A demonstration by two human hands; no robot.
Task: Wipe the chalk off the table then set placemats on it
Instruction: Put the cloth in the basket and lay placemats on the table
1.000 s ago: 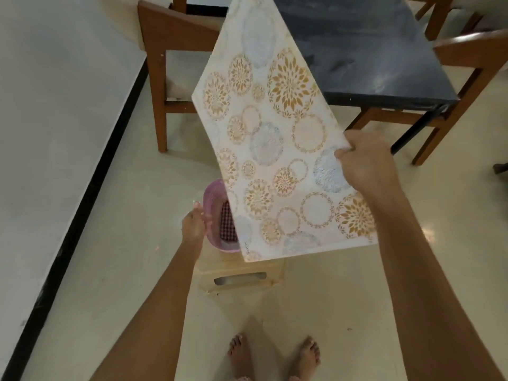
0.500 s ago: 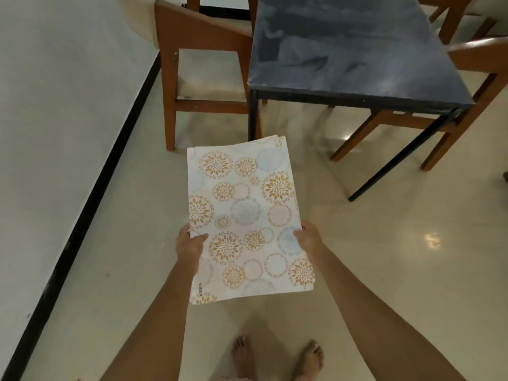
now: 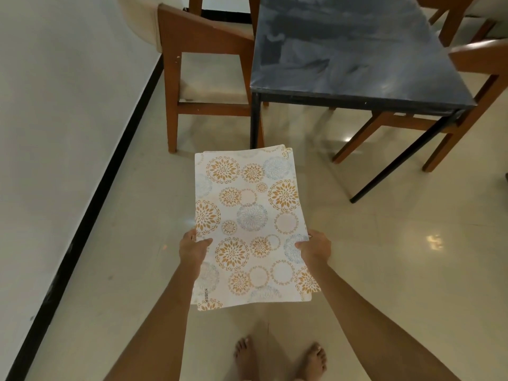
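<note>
A stack of white placemats (image 3: 248, 215) with orange and blue-grey flower circles lies flat in front of me, above the floor. My left hand (image 3: 192, 250) grips the stack's left edge, thumb on top. My right hand (image 3: 314, 247) grips its right edge the same way. Edges of lower mats peek out at the far end. The dark table (image 3: 354, 50) stands ahead and to the right, its top smeared with pale streaks. The stack's far end stops short of the table's near left leg.
A wooden chair (image 3: 203, 59) with a cream seat stands left of the table. Another wooden chair (image 3: 472, 86) is on the table's right side. A white wall (image 3: 60, 119) with black skirting runs along the left. My bare feet (image 3: 280, 358) stand on the glossy tiled floor.
A second ago my right hand alone held a mat up while my left was at a pink basket on a stool. Now both hands hold the stack flat; basket and stool are out of view.
</note>
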